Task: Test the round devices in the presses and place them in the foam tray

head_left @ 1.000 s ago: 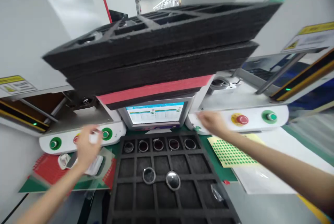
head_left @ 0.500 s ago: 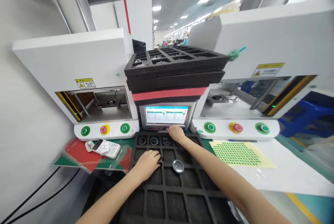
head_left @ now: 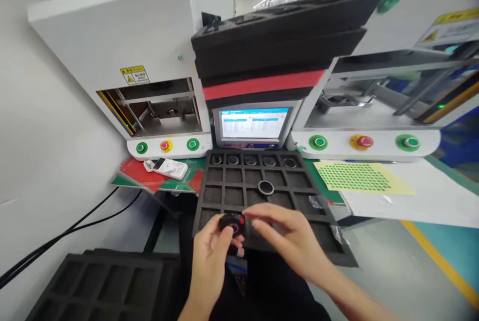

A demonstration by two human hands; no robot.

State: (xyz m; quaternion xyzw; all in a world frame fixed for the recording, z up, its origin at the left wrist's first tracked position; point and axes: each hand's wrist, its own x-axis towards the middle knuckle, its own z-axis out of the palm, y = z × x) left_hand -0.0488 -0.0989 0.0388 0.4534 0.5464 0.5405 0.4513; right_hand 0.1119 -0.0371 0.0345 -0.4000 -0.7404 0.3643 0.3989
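My left hand (head_left: 212,256) is closed round a small round black part (head_left: 231,222), with its thumb on the face. A red spot shows at the part's upper right edge. My right hand (head_left: 290,233) is beside it, index finger stretched to that edge and thumb slightly apart below; nothing is visible between them. Beyond both hands, a round dark disc with a silver rim (head_left: 266,188) rests on the dividers of the black foam tray (head_left: 245,177). Several round dark pieces (head_left: 250,160) sit in the tray's back row.
Behind the tray stands a screen (head_left: 254,124), under stacked black foam trays (head_left: 277,46). White press machines with buttons flank it, left (head_left: 170,146) and right (head_left: 364,142). A green-dotted sticker sheet (head_left: 355,177) lies right, a white handheld device (head_left: 170,167) left. More foam trays (head_left: 108,281) are lower left.
The view has tilted down. My right hand has come back from the screen's base to the front. My left hand has drawn a black part off the tray towards me.
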